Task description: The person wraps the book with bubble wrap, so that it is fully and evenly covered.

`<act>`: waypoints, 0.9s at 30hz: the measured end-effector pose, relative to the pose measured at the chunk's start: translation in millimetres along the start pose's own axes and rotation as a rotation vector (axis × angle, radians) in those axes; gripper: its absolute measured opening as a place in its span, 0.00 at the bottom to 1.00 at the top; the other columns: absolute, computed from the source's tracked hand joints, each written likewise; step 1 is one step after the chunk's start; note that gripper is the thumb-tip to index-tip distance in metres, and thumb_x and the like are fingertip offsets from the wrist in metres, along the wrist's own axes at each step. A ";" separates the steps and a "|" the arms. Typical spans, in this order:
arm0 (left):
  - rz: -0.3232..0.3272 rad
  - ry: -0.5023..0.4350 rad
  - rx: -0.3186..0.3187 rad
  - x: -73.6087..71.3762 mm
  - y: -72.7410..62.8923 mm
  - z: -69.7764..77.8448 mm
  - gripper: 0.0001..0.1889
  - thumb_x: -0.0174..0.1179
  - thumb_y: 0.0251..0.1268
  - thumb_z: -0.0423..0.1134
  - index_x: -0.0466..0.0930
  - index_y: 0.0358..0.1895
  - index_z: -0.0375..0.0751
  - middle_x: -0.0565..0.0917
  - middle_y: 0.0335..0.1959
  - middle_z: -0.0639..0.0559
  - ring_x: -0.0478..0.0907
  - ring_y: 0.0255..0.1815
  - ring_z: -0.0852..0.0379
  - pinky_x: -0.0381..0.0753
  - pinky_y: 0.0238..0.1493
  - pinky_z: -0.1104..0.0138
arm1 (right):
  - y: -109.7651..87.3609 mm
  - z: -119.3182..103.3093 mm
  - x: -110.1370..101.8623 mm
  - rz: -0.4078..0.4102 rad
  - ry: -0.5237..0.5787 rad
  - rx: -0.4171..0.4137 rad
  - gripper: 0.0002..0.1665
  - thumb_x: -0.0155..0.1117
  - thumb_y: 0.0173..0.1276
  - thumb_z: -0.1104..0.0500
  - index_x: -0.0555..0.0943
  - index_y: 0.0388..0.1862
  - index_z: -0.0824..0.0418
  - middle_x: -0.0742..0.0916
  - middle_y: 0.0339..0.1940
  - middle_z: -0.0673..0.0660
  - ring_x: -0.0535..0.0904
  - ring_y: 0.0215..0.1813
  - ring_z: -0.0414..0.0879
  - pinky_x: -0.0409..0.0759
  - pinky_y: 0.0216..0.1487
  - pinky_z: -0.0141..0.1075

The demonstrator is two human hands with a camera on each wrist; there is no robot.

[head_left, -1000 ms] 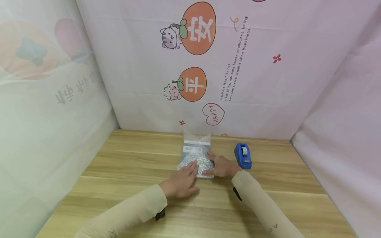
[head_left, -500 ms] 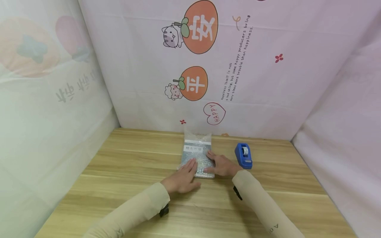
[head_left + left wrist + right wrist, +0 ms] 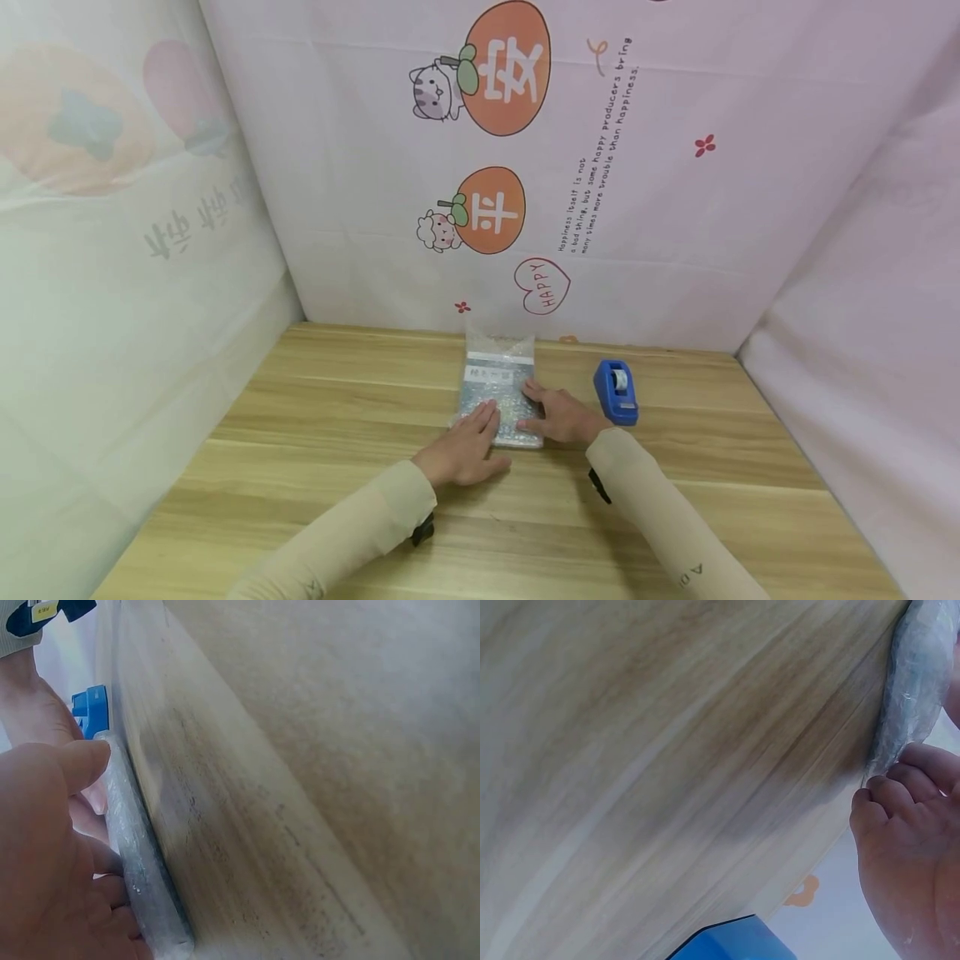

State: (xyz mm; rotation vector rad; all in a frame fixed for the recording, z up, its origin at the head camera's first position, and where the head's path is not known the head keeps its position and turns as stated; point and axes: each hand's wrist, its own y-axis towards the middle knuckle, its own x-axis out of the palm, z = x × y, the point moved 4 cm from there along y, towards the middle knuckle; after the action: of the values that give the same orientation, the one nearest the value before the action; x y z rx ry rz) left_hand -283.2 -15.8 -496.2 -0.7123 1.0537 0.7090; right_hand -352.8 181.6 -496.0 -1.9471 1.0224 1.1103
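Observation:
A book (image 3: pixel 487 387) in clear bubble wrap lies on the wooden table near the back wall, a loose end of wrap (image 3: pixel 501 343) sticking out at its far side. My left hand (image 3: pixel 461 450) rests on the near left part, fingers straight and thumb spread out; the left wrist view shows the thumb beside the wrapped edge (image 3: pixel 139 840). At the right side my right hand (image 3: pixel 562 414) holds the book, thumb and forefinger on top. In the right wrist view, its other fingers (image 3: pixel 891 796) are curled against the edge.
A blue tape dispenser (image 3: pixel 617 396) with a roll of tape stands just right of my right hand. Printed cloth walls (image 3: pixel 360 275) close off the back and both sides of the wooden table (image 3: pixel 337 417).
The wrap that bulged at the book's near left corner now lies flatter. My left hand has shifted slightly forward and right, still on the book; my right hand has barely moved.

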 end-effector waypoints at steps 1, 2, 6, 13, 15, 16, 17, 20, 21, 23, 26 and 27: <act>0.001 0.002 -0.003 -0.7 -0.4 0.5 0.45 0.48 0.83 0.61 0.44 0.86 0.33 0.42 0.90 0.40 0.40 0.91 0.44 0.50 0.89 0.48 | 0.2 -0.3 -0.2 0.001 -0.001 0.000 0.50 0.64 0.78 0.40 0.57 0.85 0.66 0.57 0.88 0.67 0.54 0.88 0.63 0.59 0.86 0.56; 0.005 0.007 -0.005 -1.2 -0.3 0.8 0.46 0.48 0.83 0.62 0.45 0.86 0.33 0.42 0.90 0.40 0.41 0.91 0.44 0.51 0.89 0.48 | 0.1 -0.4 -0.1 0.001 -0.002 -0.001 0.50 0.64 0.79 0.40 0.58 0.85 0.66 0.57 0.88 0.67 0.54 0.88 0.64 0.59 0.86 0.56; 0.013 0.020 -0.012 -2.1 -0.6 1.9 0.46 0.49 0.82 0.63 0.47 0.86 0.33 0.44 0.89 0.41 0.43 0.91 0.45 0.53 0.89 0.49 | 0.1 -0.5 0.0 0.000 0.000 -0.005 0.48 0.63 0.80 0.42 0.58 0.85 0.67 0.57 0.88 0.68 0.54 0.88 0.64 0.58 0.86 0.57; 0.015 0.025 -0.022 -1.0 0.4 2.6 0.45 0.48 0.83 0.63 0.47 0.86 0.34 0.45 0.90 0.41 0.43 0.91 0.46 0.53 0.89 0.50 | 0.0 -0.8 0.3 0.008 0.016 -0.027 0.46 0.61 0.81 0.44 0.58 0.84 0.68 0.57 0.87 0.68 0.55 0.87 0.65 0.59 0.85 0.58; 0.018 0.025 -0.025 -1.3 1.0 2.4 0.45 0.48 0.83 0.63 0.47 0.86 0.34 0.45 0.90 0.41 0.44 0.91 0.46 0.53 0.89 0.50 | 0.6 -0.5 0.0 0.015 0.017 -0.033 0.46 0.61 0.81 0.44 0.59 0.84 0.69 0.58 0.87 0.69 0.55 0.87 0.65 0.60 0.85 0.59; 0.019 0.025 -0.026 -1.0 1.4 2.2 0.45 0.48 0.82 0.63 0.47 0.86 0.34 0.45 0.90 0.41 0.44 0.91 0.46 0.53 0.89 0.50 | 0.8 -0.3 -0.1 0.020 0.016 -0.037 0.46 0.61 0.81 0.45 0.59 0.84 0.69 0.58 0.87 0.69 0.55 0.87 0.65 0.60 0.85 0.59; 0.019 0.025 -0.027 -0.9 1.8 1.9 0.45 0.48 0.83 0.63 0.47 0.86 0.34 0.45 0.90 0.41 0.44 0.91 0.46 0.53 0.89 0.50 | 0.8 -0.2 -0.5 0.027 0.015 -0.042 0.46 0.62 0.81 0.45 0.59 0.84 0.70 0.58 0.87 0.69 0.56 0.87 0.65 0.60 0.85 0.59; 0.021 0.022 -0.031 0.4 3.4 0.7 0.45 0.47 0.82 0.63 0.48 0.86 0.35 0.45 0.90 0.42 0.44 0.91 0.46 0.53 0.89 0.50 | 0.7 0.0 -0.7 0.036 0.010 -0.048 0.46 0.62 0.81 0.45 0.59 0.84 0.70 0.59 0.87 0.69 0.56 0.87 0.65 0.61 0.85 0.58; 0.020 0.020 -0.033 0.9 3.9 0.4 0.45 0.47 0.83 0.64 0.48 0.86 0.35 0.45 0.90 0.42 0.44 0.91 0.46 0.53 0.89 0.50 | 0.4 0.0 -0.7 0.035 0.012 -0.048 0.46 0.62 0.81 0.44 0.59 0.84 0.70 0.59 0.87 0.69 0.56 0.87 0.65 0.60 0.85 0.58; 0.018 0.013 -0.037 1.8 4.9 0.0 0.45 0.47 0.83 0.64 0.48 0.86 0.35 0.45 0.89 0.42 0.44 0.91 0.46 0.53 0.89 0.50 | -0.3 -0.2 -1.1 0.024 0.012 -0.047 0.47 0.61 0.81 0.43 0.58 0.84 0.69 0.58 0.87 0.69 0.55 0.87 0.64 0.59 0.85 0.58; 0.015 0.012 -0.041 2.0 5.9 0.9 0.44 0.47 0.83 0.63 0.49 0.86 0.34 0.46 0.89 0.42 0.44 0.91 0.46 0.52 0.89 0.51 | -1.2 -0.5 -3.6 -0.001 0.018 -0.033 0.47 0.59 0.82 0.41 0.57 0.85 0.67 0.57 0.88 0.67 0.54 0.88 0.63 0.57 0.86 0.58; 0.015 0.014 -0.042 1.3 5.9 2.0 0.44 0.47 0.83 0.63 0.49 0.86 0.34 0.46 0.89 0.42 0.44 0.91 0.46 0.52 0.89 0.51 | -1.6 -0.5 -5.2 -0.009 0.017 -0.028 0.47 0.58 0.82 0.41 0.57 0.85 0.67 0.58 0.88 0.67 0.54 0.88 0.63 0.57 0.87 0.58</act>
State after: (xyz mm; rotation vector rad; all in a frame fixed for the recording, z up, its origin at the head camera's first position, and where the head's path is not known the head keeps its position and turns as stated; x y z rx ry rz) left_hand -286.5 -10.6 -497.7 -0.7466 1.0611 0.7419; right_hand -352.9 183.6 -490.9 -1.9846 1.0113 1.1096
